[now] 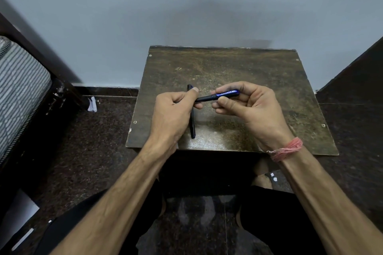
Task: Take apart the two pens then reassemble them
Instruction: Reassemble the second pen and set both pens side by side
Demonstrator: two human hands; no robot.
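Observation:
A blue and black pen is held level above a small worn wooden table. My left hand grips its dark left end with curled fingers and thumb. My right hand pinches the blue labelled right end between thumb and fingers. A second, all-dark pen lies lengthwise on the table under my left hand, its far tip showing beyond my thumb and its near end pointing toward me.
The table stands against a pale blue wall. A dark bed frame with a striped mattress is at the left. Dark speckled floor surrounds the table. My knees sit below the table's front edge.

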